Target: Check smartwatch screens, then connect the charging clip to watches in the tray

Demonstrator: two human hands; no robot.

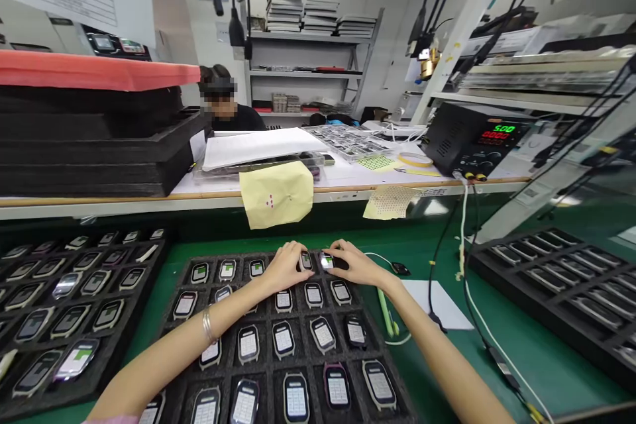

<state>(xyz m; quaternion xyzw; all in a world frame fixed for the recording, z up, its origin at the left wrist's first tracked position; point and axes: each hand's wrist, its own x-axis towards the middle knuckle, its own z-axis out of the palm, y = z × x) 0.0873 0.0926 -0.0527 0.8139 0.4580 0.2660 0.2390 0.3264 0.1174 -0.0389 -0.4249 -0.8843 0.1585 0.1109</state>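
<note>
A black foam tray (268, 311) with rows of smartwatch bodies, many with lit screens, lies in front of me. At its far edge, my left hand (287, 266) closes its thumb and fingers round a smartwatch (306, 260). Just to the right, my right hand (355, 264) has its fingertips on the sides of another smartwatch (326, 261), whose screen shows white and green. Both watches sit at or in their tray pockets; how far they are lifted I cannot tell. Nearer me, a watch with a purple frame (336, 387) rests in the tray.
More watches fill a foam tray (47, 301) at left and another tray (561, 278) at right. A white paper (437, 303), a green pen (385, 313) and cables (491, 344) lie on the green mat. A power supply (474, 139) stands on the shelf; a person (231, 106) sits beyond.
</note>
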